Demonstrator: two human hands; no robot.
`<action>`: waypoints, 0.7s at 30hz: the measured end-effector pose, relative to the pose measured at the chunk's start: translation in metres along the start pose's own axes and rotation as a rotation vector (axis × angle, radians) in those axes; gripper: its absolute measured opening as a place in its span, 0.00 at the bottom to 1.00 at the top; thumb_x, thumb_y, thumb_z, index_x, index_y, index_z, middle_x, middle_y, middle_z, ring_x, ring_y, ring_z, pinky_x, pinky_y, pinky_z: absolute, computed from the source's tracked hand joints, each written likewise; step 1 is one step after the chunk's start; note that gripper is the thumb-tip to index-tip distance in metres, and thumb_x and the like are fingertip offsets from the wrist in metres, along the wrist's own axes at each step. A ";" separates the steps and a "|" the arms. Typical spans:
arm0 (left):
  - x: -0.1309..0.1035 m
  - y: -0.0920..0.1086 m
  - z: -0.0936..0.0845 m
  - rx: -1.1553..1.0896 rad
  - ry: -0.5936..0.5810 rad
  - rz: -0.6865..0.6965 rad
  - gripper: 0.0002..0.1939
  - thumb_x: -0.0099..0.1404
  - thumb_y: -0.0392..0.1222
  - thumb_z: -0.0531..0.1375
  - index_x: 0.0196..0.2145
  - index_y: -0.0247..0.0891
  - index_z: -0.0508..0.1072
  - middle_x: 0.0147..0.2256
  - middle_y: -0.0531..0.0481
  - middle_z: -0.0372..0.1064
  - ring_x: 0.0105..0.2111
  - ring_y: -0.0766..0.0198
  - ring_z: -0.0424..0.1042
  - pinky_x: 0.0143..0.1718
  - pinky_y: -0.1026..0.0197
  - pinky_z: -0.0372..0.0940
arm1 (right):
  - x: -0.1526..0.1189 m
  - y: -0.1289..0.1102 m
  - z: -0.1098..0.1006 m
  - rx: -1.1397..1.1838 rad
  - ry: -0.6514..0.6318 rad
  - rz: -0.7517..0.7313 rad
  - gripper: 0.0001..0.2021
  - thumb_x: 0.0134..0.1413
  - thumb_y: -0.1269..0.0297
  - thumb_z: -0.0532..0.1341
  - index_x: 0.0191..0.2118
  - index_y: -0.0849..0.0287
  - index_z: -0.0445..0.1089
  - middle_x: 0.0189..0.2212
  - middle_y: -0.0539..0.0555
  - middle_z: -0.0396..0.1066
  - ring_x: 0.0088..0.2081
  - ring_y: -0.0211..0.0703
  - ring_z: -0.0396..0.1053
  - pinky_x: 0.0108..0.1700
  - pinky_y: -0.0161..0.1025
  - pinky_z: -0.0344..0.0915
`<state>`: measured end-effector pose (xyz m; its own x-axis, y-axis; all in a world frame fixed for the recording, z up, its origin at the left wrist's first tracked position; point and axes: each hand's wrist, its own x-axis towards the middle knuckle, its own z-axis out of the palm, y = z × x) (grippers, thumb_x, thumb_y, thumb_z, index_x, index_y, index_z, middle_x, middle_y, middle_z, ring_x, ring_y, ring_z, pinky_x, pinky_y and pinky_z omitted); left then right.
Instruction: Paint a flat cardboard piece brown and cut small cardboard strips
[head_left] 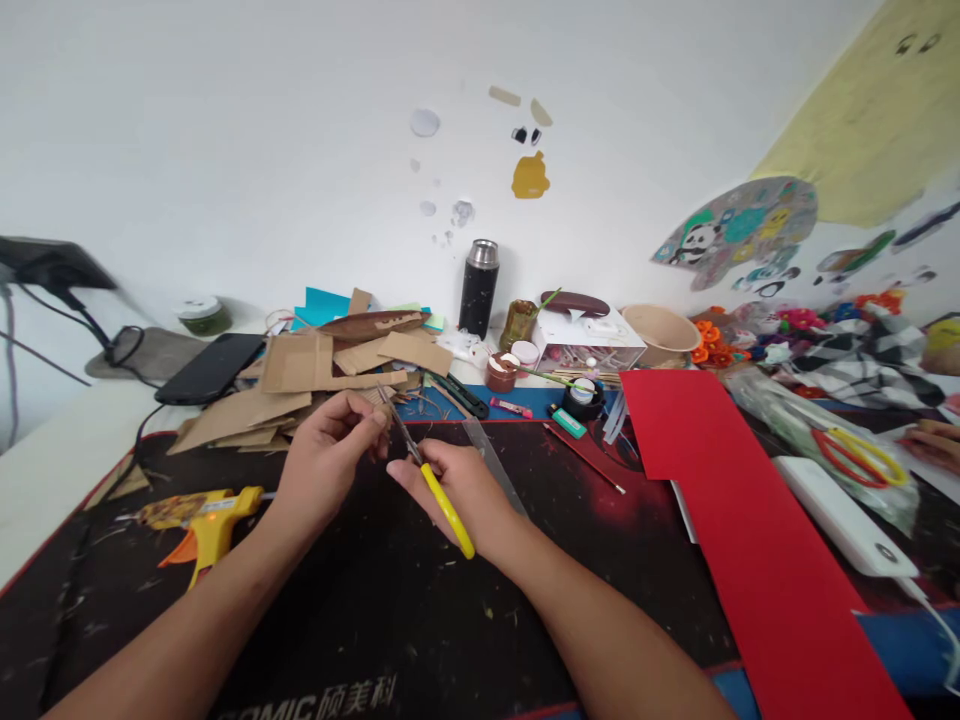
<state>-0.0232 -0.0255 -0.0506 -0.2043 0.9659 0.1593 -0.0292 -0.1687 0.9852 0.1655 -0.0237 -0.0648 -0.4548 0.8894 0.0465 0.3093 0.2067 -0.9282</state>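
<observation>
Yellow-handled scissors [444, 508] are in my right hand [454, 485], their blades pointing up and left. The fingers of my left hand [334, 445] are pinched around a small brownish piece [381, 412], which looks like cardboard. The blade tips reach right beside that piece; whether they touch it is hard to tell. Both hands are above the black mat [390, 610]. Behind my left hand lies a pile of cut cardboard [296, 362]. A yellow glue gun [214, 520] lies left of my left forearm.
Red paper [757, 530] covers the right side, near a white power strip [840, 510]. A black thermos [478, 290], a white box [589, 340] and a green lighter [568, 422] stand or lie behind. Another person's hand [934, 442] is at the far right.
</observation>
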 end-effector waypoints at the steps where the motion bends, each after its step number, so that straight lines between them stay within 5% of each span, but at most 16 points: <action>1: 0.000 0.000 0.001 -0.007 0.000 -0.001 0.14 0.62 0.49 0.75 0.30 0.44 0.75 0.22 0.57 0.71 0.22 0.64 0.70 0.26 0.62 0.66 | 0.000 -0.001 0.000 -0.008 0.005 0.000 0.25 0.69 0.47 0.68 0.28 0.54 0.59 0.24 0.43 0.56 0.27 0.37 0.52 0.29 0.36 0.49; 12: 0.000 0.002 0.006 -0.078 0.008 -0.014 0.14 0.59 0.47 0.76 0.28 0.44 0.75 0.21 0.58 0.71 0.21 0.66 0.69 0.26 0.63 0.64 | 0.000 -0.002 0.004 0.004 0.018 0.032 0.21 0.67 0.54 0.67 0.27 0.54 0.60 0.24 0.45 0.65 0.27 0.37 0.60 0.31 0.35 0.55; 21: -0.002 0.001 0.008 -0.045 -0.022 -0.025 0.17 0.62 0.53 0.76 0.29 0.44 0.75 0.21 0.57 0.71 0.23 0.65 0.69 0.28 0.62 0.64 | 0.002 0.007 0.006 0.271 0.091 0.091 0.22 0.67 0.40 0.68 0.34 0.53 0.68 0.19 0.42 0.61 0.18 0.36 0.59 0.22 0.33 0.55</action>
<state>-0.0150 -0.0262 -0.0489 -0.1818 0.9738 0.1365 -0.0781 -0.1527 0.9852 0.1614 -0.0225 -0.0735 -0.3545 0.9349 -0.0195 0.1055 0.0192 -0.9942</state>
